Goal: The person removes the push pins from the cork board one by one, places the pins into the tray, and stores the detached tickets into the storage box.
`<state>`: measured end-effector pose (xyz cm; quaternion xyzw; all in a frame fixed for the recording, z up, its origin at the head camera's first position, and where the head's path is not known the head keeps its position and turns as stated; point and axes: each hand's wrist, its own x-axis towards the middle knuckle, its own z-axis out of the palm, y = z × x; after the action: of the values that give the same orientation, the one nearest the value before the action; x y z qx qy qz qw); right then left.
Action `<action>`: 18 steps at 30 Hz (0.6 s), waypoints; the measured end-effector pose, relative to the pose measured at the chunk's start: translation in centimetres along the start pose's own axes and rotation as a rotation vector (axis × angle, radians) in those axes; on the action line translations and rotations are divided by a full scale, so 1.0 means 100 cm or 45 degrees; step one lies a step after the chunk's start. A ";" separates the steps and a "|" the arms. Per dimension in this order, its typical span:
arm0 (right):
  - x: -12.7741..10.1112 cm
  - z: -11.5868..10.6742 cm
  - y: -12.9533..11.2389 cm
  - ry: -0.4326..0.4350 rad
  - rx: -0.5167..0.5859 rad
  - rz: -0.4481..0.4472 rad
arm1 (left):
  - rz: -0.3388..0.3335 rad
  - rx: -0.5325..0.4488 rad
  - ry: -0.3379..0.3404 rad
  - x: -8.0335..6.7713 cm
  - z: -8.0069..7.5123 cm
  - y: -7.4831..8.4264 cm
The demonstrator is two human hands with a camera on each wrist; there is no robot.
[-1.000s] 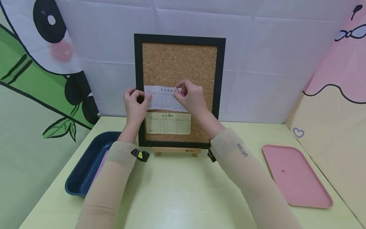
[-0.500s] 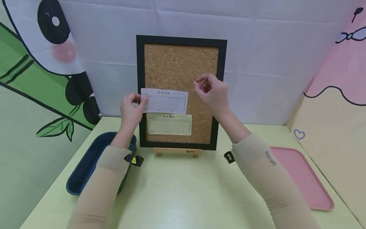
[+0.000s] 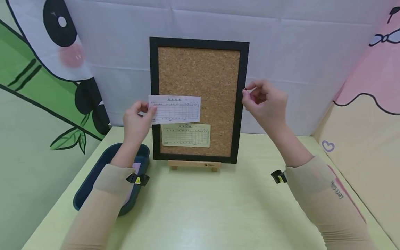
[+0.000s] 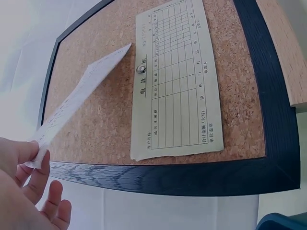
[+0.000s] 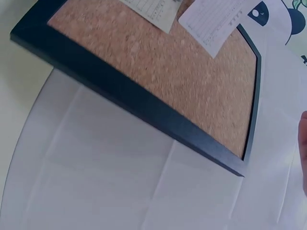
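My left hand pinches the left end of a white printed receipt slip between thumb and fingers. In the left wrist view the slip angles away from the corkboard. Below it, a yellow receipt slip lies flat on the cork, held by a clear pushpin at its top edge. Off the board's right side, my right hand has thumb and index finger together on a tiny pushpin, mostly hidden by the fingertips. Only an edge of that hand shows in the right wrist view.
The black-framed board stands on a small wooden easel. A dark blue tray with something purple in it sits at the left, partly under my forearm. A pink tray is mostly hidden behind my right sleeve. White cloth hangs behind.
My right hand has moved from the white slip's top edge rightward past the frame. My left hand has shifted left, drawing the white slip off the cork. The yellow slip stays put.
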<state>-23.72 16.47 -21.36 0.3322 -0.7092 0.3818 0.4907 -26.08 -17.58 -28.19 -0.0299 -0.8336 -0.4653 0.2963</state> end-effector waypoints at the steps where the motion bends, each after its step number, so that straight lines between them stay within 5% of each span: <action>1: -0.002 -0.006 -0.001 0.002 0.000 0.012 | 0.003 0.002 0.004 -0.001 -0.002 0.001; 18: -0.048 -0.101 -0.004 0.060 -0.120 0.119 | 0.050 -0.010 0.107 -0.029 -0.037 0.016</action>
<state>-17.46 25.49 -23.51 0.2661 -0.7294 0.3784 0.5040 -21.44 -18.99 -27.04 -0.0277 -0.8179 -0.4634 0.3398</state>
